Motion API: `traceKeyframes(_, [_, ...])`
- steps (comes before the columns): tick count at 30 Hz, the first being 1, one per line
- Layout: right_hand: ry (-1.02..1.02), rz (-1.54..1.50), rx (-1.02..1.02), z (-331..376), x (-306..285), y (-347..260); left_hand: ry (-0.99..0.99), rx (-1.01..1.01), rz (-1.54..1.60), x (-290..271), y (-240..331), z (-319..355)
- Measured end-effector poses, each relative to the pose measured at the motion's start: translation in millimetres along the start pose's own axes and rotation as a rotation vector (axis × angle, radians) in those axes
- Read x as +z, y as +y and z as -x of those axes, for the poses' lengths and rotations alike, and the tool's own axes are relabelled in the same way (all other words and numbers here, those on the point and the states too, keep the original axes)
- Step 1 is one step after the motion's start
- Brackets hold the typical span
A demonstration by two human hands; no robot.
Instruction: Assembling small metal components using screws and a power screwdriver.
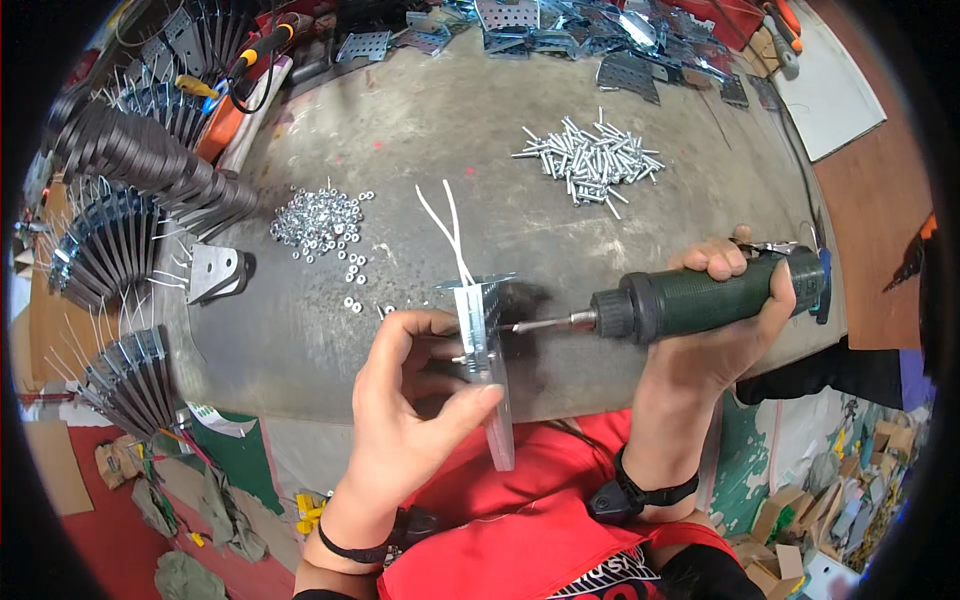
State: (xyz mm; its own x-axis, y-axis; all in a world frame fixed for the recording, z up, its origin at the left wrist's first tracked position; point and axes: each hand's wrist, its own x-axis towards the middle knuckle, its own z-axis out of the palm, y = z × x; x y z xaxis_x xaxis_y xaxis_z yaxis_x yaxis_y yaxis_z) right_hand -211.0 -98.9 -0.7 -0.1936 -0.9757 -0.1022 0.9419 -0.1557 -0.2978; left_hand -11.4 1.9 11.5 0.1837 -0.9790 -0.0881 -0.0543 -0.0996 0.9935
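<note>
My left hand point(405, 415) is closed around a metal bracket point(468, 312) held on edge near the table's front. Two white wires point(455, 232) stick up from its top, and a flat strip-like piece point(500, 435) hangs below. A small bolt end shows at its left side, by my fingers. My right hand point(708, 365) grips a dark green power screwdriver point(695, 300) lying sideways. Its bit point(548, 323) points left, with the tip at or very near the bracket's right face; whether it touches a screw I cannot tell.
Loose nuts point(318, 220) lie left of centre, a pile of screws point(592, 165) at the back right. Another bracket point(216, 273) stands at the left beside stacked wired assemblies point(110, 250). Perforated metal plates point(560, 40) crowd the far edge, and a white board point(825, 85) lies far right.
</note>
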Motion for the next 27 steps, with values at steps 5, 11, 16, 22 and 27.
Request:
traceKeyframes(5, [0.203,0.402,-0.236,0,5,5,-0.060,-0.157,0.133,-5,4,-4])
traceKeyframes(11, [0.167,0.429,-0.220,3,3,8,-0.061,-0.159,0.095,-9,-1,-4])
traceKeyframes(16, [0.177,0.439,-0.212,3,4,11,-0.073,-0.148,0.130,-9,-1,-4])
traceKeyframes(22, [0.132,0.381,-0.196,5,7,13,-0.069,-0.004,0.095,-11,2,1])
traceKeyframes(27, [-0.091,-0.074,0.194,-7,8,-19,-0.177,0.968,-0.636,-21,15,-1])
